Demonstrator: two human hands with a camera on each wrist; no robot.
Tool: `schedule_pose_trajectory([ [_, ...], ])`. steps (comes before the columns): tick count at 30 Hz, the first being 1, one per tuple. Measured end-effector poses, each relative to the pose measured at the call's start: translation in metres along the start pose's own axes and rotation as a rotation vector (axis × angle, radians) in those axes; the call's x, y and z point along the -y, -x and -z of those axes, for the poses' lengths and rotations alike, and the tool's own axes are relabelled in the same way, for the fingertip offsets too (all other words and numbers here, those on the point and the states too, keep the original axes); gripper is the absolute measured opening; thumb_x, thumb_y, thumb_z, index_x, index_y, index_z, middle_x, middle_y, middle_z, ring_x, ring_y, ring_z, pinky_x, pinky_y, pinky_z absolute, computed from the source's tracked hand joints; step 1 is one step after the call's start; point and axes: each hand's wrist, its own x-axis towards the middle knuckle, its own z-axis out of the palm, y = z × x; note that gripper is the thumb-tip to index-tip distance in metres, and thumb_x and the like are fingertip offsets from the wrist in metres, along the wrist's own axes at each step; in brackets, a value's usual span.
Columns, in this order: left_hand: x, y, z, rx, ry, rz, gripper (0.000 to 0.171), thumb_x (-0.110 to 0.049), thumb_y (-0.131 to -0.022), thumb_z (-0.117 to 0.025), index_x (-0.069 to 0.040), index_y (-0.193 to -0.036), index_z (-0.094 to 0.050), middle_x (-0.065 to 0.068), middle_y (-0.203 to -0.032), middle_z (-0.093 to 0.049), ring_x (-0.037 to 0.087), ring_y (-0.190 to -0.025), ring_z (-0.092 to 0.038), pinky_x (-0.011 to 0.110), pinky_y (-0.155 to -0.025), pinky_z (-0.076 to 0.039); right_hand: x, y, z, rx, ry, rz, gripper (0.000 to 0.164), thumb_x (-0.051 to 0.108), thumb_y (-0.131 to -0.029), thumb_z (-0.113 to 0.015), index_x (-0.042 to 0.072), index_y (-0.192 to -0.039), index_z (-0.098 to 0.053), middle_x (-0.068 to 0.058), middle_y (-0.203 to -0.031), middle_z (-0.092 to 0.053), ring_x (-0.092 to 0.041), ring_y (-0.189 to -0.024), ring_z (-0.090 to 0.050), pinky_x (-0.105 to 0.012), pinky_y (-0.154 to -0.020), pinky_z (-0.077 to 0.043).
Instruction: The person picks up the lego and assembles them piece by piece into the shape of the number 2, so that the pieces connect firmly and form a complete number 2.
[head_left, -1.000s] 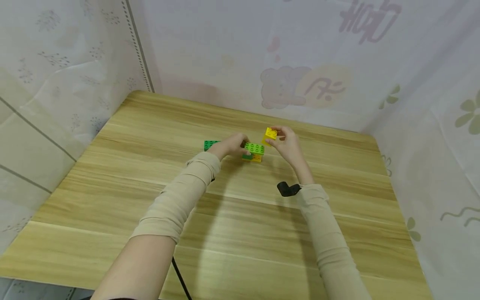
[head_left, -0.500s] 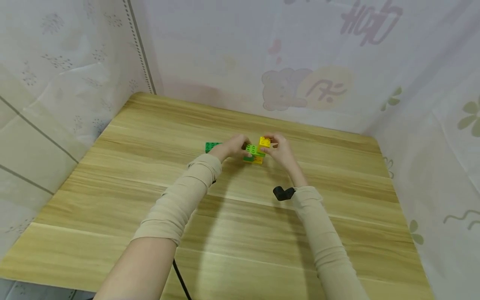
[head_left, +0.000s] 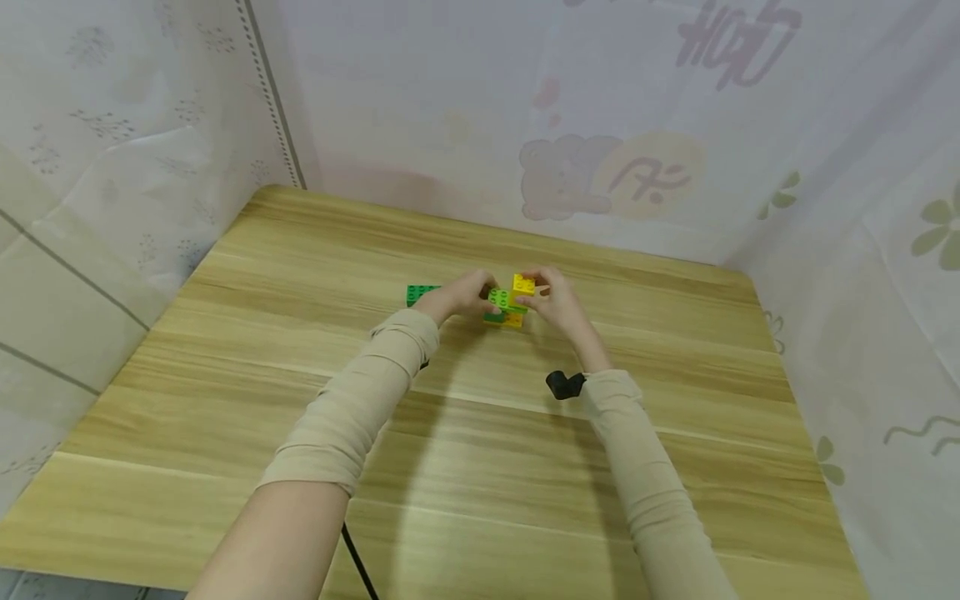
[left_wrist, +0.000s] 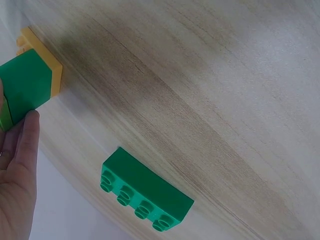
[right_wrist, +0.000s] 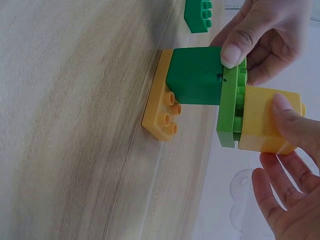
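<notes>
A small stack of toy building bricks stands on the wooden table. At its bottom lies a thin yellow-orange plate (right_wrist: 159, 110), with a dark green brick (right_wrist: 195, 75) on one end of it. A flat light green plate (right_wrist: 229, 112) crosses the top and juts out past the green brick. My left hand (head_left: 468, 293) grips the stack there, thumb on the light green plate in the right wrist view. Between thumb and fingers my right hand (head_left: 558, 302) pinches a yellow brick (right_wrist: 262, 120), its underside right at the studs of the jutting end.
A separate long green brick (left_wrist: 147, 190) lies on the table (head_left: 480, 467) to the left of the stack, partly behind the left hand in the head view. Patterned cloth (head_left: 420, 108) hangs behind the table. A black cable (head_left: 358, 558) runs near the front edge.
My right hand has brought the yellow brick left and down onto the right end of the light green plate. The left hand has stayed at the stack.
</notes>
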Motion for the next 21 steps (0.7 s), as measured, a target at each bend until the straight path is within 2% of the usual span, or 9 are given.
schedule_pose_trajectory([
  [13,0.0022,-0.0036,0.0001,0.011,0.014,-0.013,0.041,-0.01,-0.086,-0.063,0.006,-0.121,-0.051,0.019,-0.119,-0.057,0.028,-0.109,-0.055,0.036,-0.097,-0.045,-0.0017,-0.0013,0.0013,0.005,-0.039,0.004,0.038,0.01,-0.081,-0.068,-0.002,-0.114,-0.055,-0.018,-0.116,-0.055,-0.03,-0.106,-0.053,-0.042,-0.091,-0.046],
  [21,0.0015,-0.0024,0.0009,0.017,0.011,-0.012,0.041,-0.012,-0.087,-0.062,0.006,-0.122,-0.051,0.019,-0.122,-0.055,0.029,-0.113,-0.053,0.036,-0.099,-0.043,-0.0029,-0.0025,0.0024,0.019,-0.023,0.024,0.036,0.009,-0.08,-0.069,-0.002,-0.111,-0.056,-0.017,-0.116,-0.056,-0.03,-0.106,-0.053,-0.041,-0.09,-0.047],
])
